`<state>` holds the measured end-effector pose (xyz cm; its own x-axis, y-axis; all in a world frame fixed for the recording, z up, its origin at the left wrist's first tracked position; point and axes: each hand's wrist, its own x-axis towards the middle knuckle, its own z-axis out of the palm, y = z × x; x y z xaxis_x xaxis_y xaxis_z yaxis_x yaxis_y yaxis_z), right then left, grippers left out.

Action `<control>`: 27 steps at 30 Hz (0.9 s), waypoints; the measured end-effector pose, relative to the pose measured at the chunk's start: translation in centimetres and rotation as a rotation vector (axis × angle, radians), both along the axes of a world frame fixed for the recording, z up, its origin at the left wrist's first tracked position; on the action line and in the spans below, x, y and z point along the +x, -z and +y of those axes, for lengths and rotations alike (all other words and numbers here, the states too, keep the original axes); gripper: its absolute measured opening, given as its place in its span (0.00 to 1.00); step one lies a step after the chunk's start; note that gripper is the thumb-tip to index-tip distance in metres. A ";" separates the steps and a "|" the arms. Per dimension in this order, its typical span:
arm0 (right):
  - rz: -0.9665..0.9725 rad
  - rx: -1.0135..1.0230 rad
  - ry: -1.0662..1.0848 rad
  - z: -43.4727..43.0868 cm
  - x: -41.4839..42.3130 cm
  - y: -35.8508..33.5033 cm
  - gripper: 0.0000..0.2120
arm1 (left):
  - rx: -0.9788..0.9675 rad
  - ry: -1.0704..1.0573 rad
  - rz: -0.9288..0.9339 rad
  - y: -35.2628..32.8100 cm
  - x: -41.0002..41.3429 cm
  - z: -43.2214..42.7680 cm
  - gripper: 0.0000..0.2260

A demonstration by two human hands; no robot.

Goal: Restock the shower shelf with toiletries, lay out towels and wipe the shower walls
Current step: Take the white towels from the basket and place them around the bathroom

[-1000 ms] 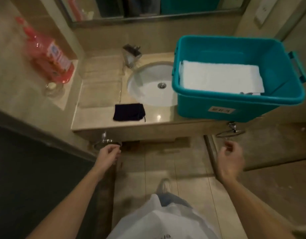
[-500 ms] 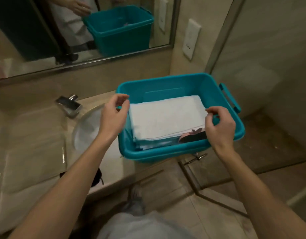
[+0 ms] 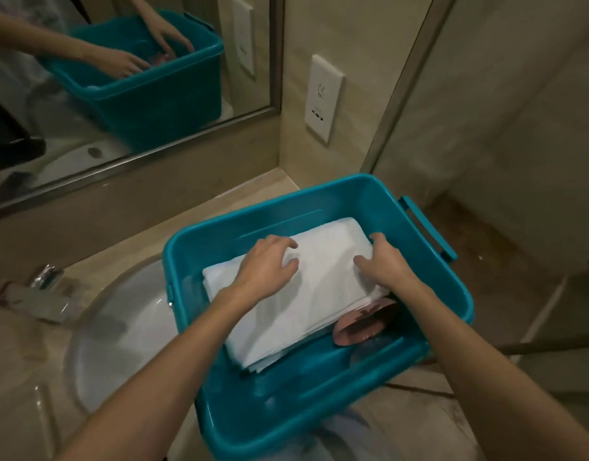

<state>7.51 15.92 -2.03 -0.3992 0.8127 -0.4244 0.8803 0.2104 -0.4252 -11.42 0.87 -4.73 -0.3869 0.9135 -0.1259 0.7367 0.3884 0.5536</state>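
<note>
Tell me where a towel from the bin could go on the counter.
Bare counter lies between the mirror and the teal bin. The sink fills the left; the faucet crowds its far rim. Both hands, left and right, are on the towels.

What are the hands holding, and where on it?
Both hands are on the folded white towels: left hand on top, right hand gripping the right edge.
</note>
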 end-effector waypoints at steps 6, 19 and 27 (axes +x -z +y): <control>-0.073 -0.062 0.043 1.2 -1.6 1.9 0.31 | 0.031 0.220 0.052 1.9 2.5 4.5 0.16; 0.073 -0.253 -0.100 5.4 -1.2 4.5 0.24 | -0.121 0.354 0.346 2.0 9.2 5.7 0.23; 0.132 -0.340 -0.113 6.2 -1.3 4.5 0.25 | -0.046 0.328 0.522 1.9 11.5 5.6 0.16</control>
<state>6.25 22.16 -6.58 -0.5476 0.5818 -0.6014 0.7928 0.1308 -0.5953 0.09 6.48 -6.67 -0.1080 0.9934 -0.0375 0.9910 0.1106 0.0758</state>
